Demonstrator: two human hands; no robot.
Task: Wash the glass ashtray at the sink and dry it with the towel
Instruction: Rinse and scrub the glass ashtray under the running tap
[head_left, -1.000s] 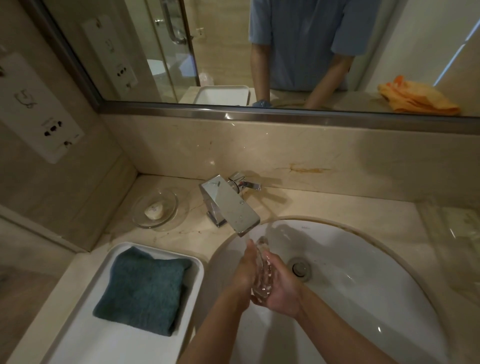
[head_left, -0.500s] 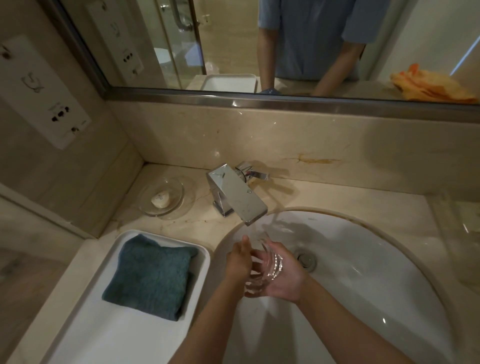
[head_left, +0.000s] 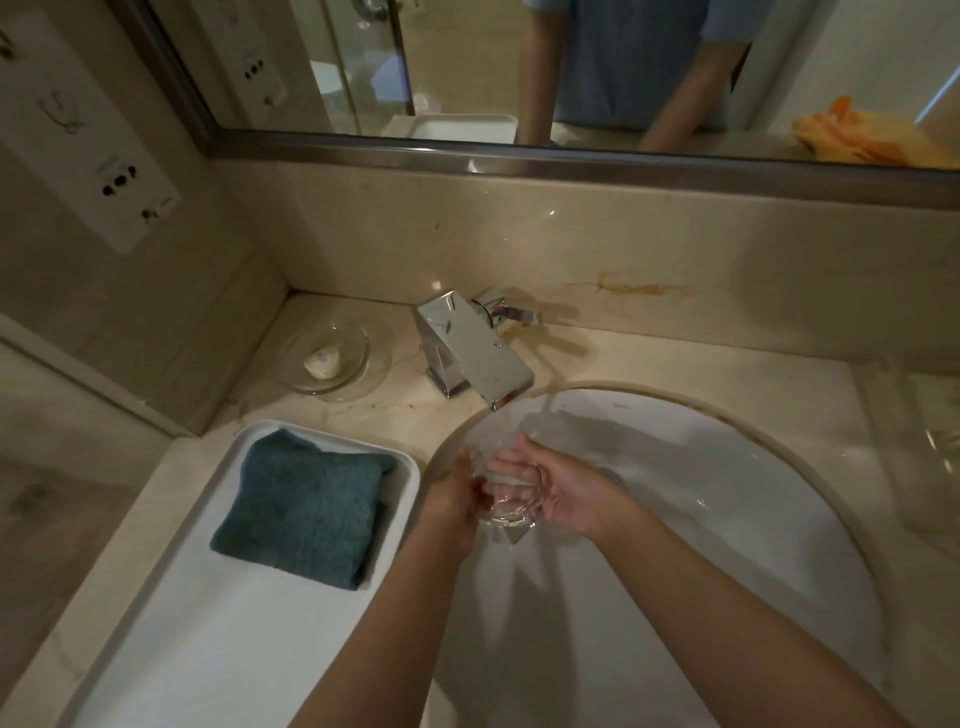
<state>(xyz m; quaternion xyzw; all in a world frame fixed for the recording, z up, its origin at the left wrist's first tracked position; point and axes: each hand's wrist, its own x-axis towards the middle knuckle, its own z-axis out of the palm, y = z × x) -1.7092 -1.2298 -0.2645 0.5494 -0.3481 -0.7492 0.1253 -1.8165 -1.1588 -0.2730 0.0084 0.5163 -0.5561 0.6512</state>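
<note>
The clear glass ashtray (head_left: 506, 506) is held between both hands over the left part of the white sink (head_left: 727, 467). My right hand (head_left: 558, 491) cradles it from the right with fingers curled under it. My left hand (head_left: 457, 493) presses against its left side; its fingers are mostly hidden. Water runs from the chrome faucet (head_left: 475, 351) onto the glass. The folded teal towel (head_left: 306, 506) lies in a white tray (head_left: 171, 639) to the left of the sink.
A glass soap dish with a bar of soap (head_left: 324, 358) sits left of the faucet. A mirror (head_left: 571, 67) spans the back wall and reflects an orange cloth (head_left: 872, 137). A socket panel (head_left: 93, 135) is on the left wall. A glass object (head_left: 940, 441) stands at the right edge.
The ashtray has been turned in my hands from upright on edge to tilted flatter, and both hands have shifted slightly under the water stream.
</note>
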